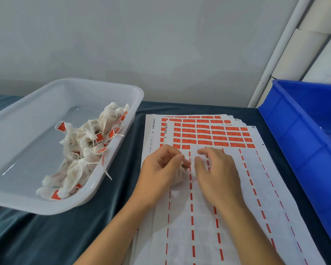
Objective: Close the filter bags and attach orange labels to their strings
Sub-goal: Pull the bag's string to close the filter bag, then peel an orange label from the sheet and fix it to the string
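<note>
A stack of label sheets (208, 217) lies on the dark cloth, with rows of orange labels (208, 135) left on its far part and only orange dashes nearer me. My left hand (159, 171) curls around a small white filter bag (178, 177) resting on the sheet, fingertips pinched near its top. Just to its right, my right hand (216, 169) hovers with fingers bent, thumb and forefinger close to the bag's neck; the string is too thin to make out. A pile of closed, labelled bags (84, 146) fills the right side of the white tray.
The white plastic tray (36, 115) stands at the left on the dark blue cloth (46, 236). A blue plastic crate (304, 134) stands at the right edge. A grey wall and white pipes rise behind the table.
</note>
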Action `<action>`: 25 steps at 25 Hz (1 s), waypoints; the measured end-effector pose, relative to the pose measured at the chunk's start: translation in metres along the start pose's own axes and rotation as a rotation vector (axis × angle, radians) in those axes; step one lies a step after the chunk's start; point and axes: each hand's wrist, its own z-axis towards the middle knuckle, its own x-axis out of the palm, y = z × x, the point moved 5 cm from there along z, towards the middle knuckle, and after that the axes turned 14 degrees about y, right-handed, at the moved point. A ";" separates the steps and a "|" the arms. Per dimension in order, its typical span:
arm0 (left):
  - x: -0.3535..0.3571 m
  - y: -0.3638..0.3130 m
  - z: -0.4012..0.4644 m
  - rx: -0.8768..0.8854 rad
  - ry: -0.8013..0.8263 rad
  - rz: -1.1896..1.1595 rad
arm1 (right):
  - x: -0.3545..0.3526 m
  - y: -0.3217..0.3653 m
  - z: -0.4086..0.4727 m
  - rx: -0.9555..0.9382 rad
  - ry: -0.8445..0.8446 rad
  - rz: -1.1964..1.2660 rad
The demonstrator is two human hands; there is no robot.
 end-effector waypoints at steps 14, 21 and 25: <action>-0.026 0.022 -0.003 -0.185 -0.395 -0.218 | 0.015 0.051 0.050 0.222 0.053 -0.475; -0.024 0.025 -0.007 -0.177 -0.524 -0.264 | 0.048 0.048 0.052 0.259 -0.162 -0.441; -0.022 0.026 -0.007 -0.183 -0.525 -0.234 | 0.049 0.049 0.046 0.222 -0.236 -0.388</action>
